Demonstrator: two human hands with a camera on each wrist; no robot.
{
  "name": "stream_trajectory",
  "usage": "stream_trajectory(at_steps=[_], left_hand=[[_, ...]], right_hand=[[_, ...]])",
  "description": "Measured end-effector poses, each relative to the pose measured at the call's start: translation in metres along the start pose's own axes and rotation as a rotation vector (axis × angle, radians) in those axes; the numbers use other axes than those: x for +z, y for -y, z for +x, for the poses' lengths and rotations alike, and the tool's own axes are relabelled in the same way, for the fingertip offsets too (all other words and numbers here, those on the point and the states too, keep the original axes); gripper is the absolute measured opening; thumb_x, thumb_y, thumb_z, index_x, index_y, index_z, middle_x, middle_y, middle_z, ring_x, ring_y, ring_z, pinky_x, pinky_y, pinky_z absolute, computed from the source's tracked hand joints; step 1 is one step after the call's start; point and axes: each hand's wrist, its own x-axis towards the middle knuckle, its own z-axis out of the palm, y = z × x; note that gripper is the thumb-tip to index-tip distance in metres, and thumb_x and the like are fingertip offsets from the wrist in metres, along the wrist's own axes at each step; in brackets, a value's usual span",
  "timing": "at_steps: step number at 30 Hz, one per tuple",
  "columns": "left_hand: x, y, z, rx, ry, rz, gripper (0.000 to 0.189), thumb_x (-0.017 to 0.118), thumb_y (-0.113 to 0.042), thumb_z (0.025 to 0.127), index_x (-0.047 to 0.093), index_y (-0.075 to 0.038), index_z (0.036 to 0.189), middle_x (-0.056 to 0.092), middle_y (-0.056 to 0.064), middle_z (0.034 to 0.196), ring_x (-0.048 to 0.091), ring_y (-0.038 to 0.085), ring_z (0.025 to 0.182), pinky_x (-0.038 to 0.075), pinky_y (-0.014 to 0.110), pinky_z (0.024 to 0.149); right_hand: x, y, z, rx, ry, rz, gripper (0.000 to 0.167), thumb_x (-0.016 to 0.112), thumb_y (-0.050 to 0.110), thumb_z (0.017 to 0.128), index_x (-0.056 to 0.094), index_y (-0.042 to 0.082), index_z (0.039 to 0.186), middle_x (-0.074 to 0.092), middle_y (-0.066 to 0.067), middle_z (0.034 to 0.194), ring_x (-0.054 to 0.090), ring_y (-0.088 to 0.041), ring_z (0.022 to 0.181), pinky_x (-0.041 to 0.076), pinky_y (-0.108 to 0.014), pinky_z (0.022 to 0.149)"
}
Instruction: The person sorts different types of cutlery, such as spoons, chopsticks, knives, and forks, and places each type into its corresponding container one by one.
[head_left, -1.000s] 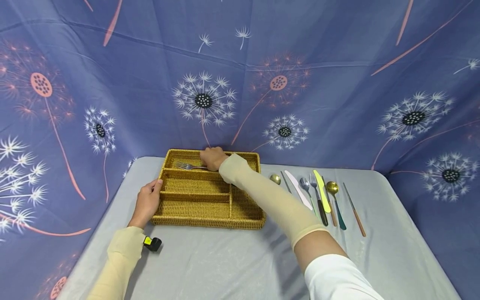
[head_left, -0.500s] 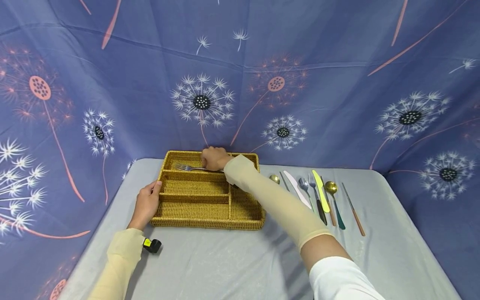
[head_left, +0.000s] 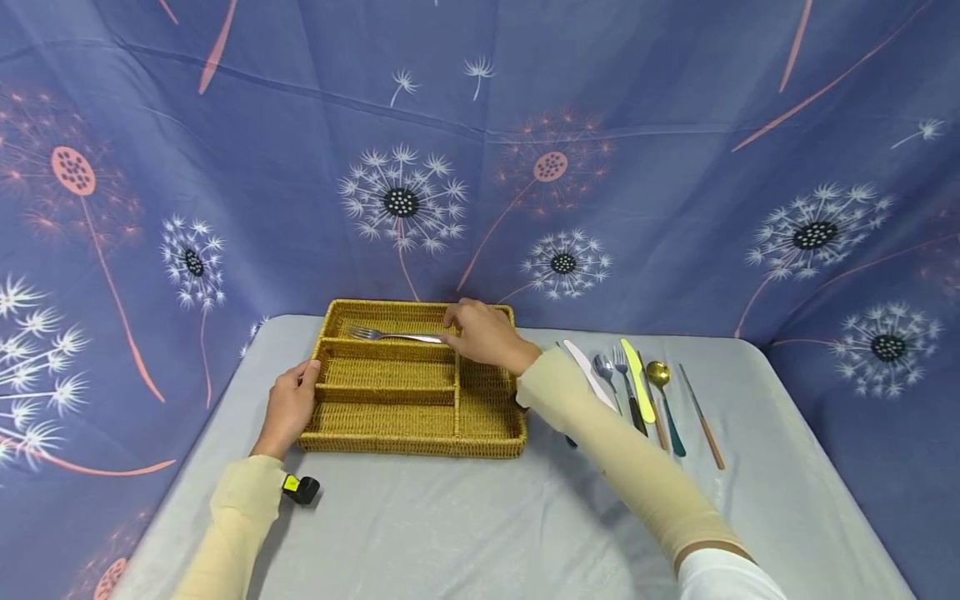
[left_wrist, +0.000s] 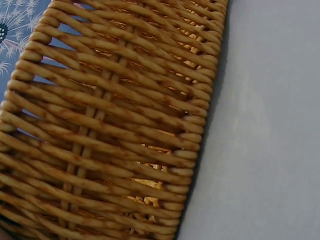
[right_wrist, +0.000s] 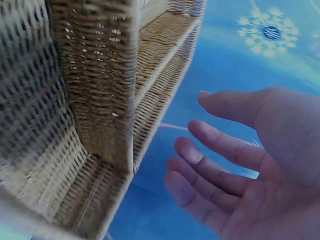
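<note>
A wicker cutlery tray [head_left: 412, 447] with several compartments stands at the table's back left. My left hand [head_left: 287, 408] holds its left side, thumb at the rim; in the left wrist view the woven wall [left_wrist: 115, 120] fills much of the frame and the fingers are hidden. A metal fork [head_left: 390, 336] lies in the long back compartment, tines to the left. My right hand [head_left: 486, 333] hovers over the tray's back right part, apart from the fork. In the right wrist view its fingers [right_wrist: 215, 170] are loosely bent, with nothing between them.
Right of the tray lie a pale pink knife [head_left: 587, 367], a silver spoon [head_left: 604, 367], a black-handled fork [head_left: 633, 408], a yellow knife [head_left: 637, 383], a gold spoon [head_left: 659, 375] and a thin brown-handled utensil [head_left: 703, 421]. A patterned curtain [head_left: 450, 167] hangs behind the table.
My right hand has let go of the fork and drawn back to the right, its fingers loosened. The fork stays in the back compartment. My left hand keeps its hold on the tray.
</note>
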Motion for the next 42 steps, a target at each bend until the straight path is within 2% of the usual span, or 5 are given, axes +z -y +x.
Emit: stream_trajectory(at_steps=[3,9,22,33,42], left_hand=[[-0.002,-0.002,0.001,-0.004,0.005,0.001,0.069,0.030,-0.048,0.118,0.035,0.002,0.165,0.040,0.033,0.164,0.034,0.050,0.154,0.030,0.064,0.127],[-0.002,-0.001,0.000,0.002,0.004,0.005,0.069,0.031,-0.047,0.118,0.036,0.004,0.164,0.040,0.034,0.163,0.034,0.051,0.154,0.030,0.064,0.127],[-0.001,0.000,-0.003,-0.014,0.013,-0.007,0.070,0.030,-0.050,0.117,0.032,0.001,0.167,0.035,0.030,0.167,0.029,0.050,0.157,0.027,0.064,0.128],[-0.001,0.001,-0.001,-0.004,0.012,0.004,0.071,0.030,-0.050,0.117,0.034,0.002,0.166,0.038,0.031,0.165,0.032,0.050,0.155,0.029,0.064,0.127],[0.000,0.002,0.001,0.010,0.001,0.001,0.068,0.031,-0.047,0.118,0.036,0.003,0.164,0.042,0.033,0.162,0.036,0.050,0.154,0.030,0.063,0.127]], right_hand=[[-0.007,-0.003,-0.025,0.030,-0.041,0.047,0.016,0.077,0.027,0.103,0.074,0.012,0.098,0.066,0.000,0.087,0.056,-0.011,0.070,0.047,-0.027,0.057],[-0.006,-0.013,-0.084,0.090,-0.055,0.122,0.039,0.077,0.028,0.102,0.053,0.018,0.073,0.049,0.007,0.063,0.042,-0.007,0.053,0.037,-0.026,0.050],[0.026,-0.045,-0.189,0.133,-0.362,0.060,0.028,0.087,0.016,0.093,0.059,0.015,0.089,0.054,0.001,0.080,0.044,-0.007,0.066,0.038,-0.023,0.052],[0.037,-0.071,-0.263,0.374,-0.419,0.085,0.027,0.088,0.017,0.093,0.061,0.015,0.091,0.050,0.005,0.077,0.042,-0.003,0.063,0.035,-0.023,0.051],[0.031,-0.100,-0.298,0.507,-0.480,0.020,0.022,0.085,0.010,0.091,0.063,0.012,0.091,0.053,0.005,0.072,0.043,-0.006,0.058,0.034,-0.025,0.048]])
